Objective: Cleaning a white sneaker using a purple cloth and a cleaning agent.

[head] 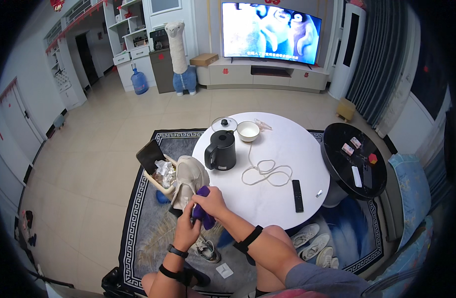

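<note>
A beige lace-up sneaker (pixel 190 175) is held up in front of me, its toe pointing away, beside the round white table. My left hand (pixel 187 227) grips the shoe near its heel end. My right hand (pixel 212 203) holds a bunched purple cloth (pixel 203 212) against the shoe's right side. Part of the cloth hangs below my fingers, close to my left hand. The fingers of both hands partly cover the heel area. Another laced shoe (pixel 206 249) rests on the rug beneath my hands.
On the white table (pixel 265 208) stand a dark electric kettle (pixel 225 149), a white bowl (pixel 248 131), a glass lid (pixel 224 122), a looped cord (pixel 267 172) and a remote (pixel 297 195). A bin (pixel 170 190) with crumpled paper stands left. Several shoes (pixel 315 246) lie right; a black side table (pixel 339 164) stands beyond.
</note>
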